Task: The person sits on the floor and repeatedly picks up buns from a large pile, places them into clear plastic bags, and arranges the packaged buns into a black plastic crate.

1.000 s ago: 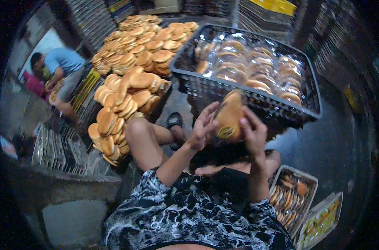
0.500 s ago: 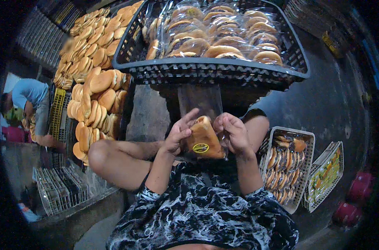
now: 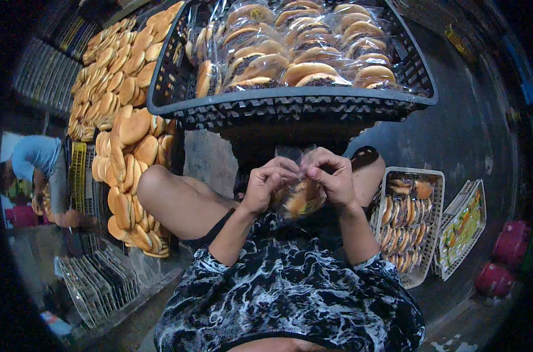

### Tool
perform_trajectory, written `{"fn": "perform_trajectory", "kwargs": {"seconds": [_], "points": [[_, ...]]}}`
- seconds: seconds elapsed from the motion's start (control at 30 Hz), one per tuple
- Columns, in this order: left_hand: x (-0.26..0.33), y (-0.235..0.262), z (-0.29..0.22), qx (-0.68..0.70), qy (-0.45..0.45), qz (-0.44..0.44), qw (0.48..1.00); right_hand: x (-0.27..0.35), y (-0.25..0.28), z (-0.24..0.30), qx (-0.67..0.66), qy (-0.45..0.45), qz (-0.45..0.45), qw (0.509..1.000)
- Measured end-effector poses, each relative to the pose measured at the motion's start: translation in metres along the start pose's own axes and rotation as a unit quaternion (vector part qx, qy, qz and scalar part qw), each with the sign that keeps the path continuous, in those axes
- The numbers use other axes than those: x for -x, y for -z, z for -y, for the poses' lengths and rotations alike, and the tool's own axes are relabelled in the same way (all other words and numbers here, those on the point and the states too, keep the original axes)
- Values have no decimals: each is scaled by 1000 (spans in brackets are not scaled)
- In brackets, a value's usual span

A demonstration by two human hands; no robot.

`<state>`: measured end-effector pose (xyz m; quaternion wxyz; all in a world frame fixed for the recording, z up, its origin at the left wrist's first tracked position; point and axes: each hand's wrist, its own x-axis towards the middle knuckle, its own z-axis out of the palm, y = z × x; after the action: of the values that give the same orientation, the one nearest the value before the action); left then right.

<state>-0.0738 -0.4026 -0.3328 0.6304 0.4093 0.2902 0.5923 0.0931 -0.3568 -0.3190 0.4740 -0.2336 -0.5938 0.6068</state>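
a golden-brown bun (slightly blurred) sits low inside a clear bag.

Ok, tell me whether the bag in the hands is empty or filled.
The bag is filled: a bun, blurred, shows through its clear plastic.

On my feed I have the left hand and right hand nearly meeting at the fingertips, thumbs and fingers pinched. My left forearm and right forearm angle upward, bare, wrists apart.
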Motion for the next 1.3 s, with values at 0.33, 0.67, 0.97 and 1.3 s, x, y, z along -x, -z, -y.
{"fn": "perform_trajectory", "kwargs": {"seconds": [0.33,0.67,0.97,1.3], "points": [[-23,-14,-24,-191,-20,-76,978,-16,-43,15,91,-65,-216,970],[-19,8,-31,-448,13,-5,894,-15,-40,14,395,-73,-55,914],[-47,32,-9,-245,300,-18,922,-4,-59,8,568,-95,31,817],[-46,14,-2,-383,-72,113,914,1,-32,19,340,-192,-126,912]]}}
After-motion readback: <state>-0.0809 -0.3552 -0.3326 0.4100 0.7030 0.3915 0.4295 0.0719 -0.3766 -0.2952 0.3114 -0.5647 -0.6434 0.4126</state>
